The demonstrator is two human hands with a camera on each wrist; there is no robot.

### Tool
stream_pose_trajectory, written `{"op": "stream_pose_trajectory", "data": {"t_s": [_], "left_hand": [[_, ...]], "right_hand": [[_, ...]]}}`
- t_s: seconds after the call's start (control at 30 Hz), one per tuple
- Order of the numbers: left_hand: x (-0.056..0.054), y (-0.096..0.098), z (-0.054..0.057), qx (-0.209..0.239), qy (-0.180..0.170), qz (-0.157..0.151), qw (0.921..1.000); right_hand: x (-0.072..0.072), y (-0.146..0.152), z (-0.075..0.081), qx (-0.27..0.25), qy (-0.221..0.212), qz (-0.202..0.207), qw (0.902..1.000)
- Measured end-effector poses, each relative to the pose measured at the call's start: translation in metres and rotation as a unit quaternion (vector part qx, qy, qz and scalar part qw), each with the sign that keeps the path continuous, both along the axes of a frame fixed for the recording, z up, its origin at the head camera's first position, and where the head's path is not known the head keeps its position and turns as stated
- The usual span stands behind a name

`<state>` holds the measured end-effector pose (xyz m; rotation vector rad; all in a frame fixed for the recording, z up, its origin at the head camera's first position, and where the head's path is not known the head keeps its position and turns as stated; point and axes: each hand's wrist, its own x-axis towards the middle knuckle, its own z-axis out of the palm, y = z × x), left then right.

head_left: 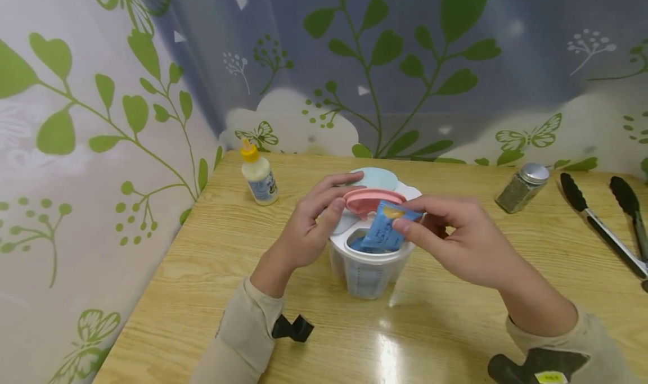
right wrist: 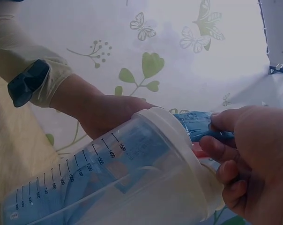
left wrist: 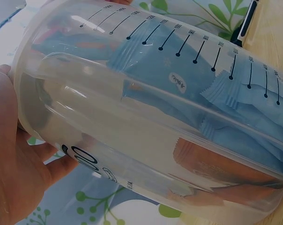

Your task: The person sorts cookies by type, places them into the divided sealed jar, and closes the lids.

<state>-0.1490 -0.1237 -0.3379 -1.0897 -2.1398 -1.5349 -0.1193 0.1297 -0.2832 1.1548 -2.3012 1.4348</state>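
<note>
A clear plastic storage container (head_left: 368, 280) with a white top stands on the table, split into compartments with coloured flip lids. Its pink lid (head_left: 361, 201) is raised over the front opening. My right hand (head_left: 455, 235) pinches a small blue packet (head_left: 386, 226) between thumb and fingers, its lower end at that opening. On the left side of the top rests my left hand (head_left: 316, 221), fingers extended by the pink lid and the pale green lid (head_left: 374, 178). Through the clear wall, the left wrist view shows several blue packets (left wrist: 179, 79) and brown packets (left wrist: 216, 168) in separate compartments.
A glue-type bottle (head_left: 260, 179) with a yellow cap stands at the back left. Toward the right are a glass jar (head_left: 522, 188) with a silver lid and black-tipped tongs (head_left: 607, 232). Patterned cloth (head_left: 283, 108) hangs behind and to the left of the wooden table (head_left: 202, 271).
</note>
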Motion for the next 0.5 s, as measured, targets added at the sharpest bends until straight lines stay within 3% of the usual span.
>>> {"op": "stream_pose_trajectory", "data": {"t_s": [0.13,0.27,0.5], "left_hand": [[0.0010,0.0006,0.0010,0.002,-0.001,0.000,1.0000],[0.0009,0.0007,0.0015,0.001,-0.006,0.004,1.0000],[0.0001,0.0008,0.0009,0.000,-0.009,0.005,1.0000]], "right_hand": [[0.0001,0.0016,0.0014,0.030,0.015,-0.001,0.9994],[-0.0001,0.0012,0.0017,0.019,0.014,-0.006,0.9997],[0.0035,-0.0018,-0.0043,-0.067,-0.064,-0.065,0.9936]]}}
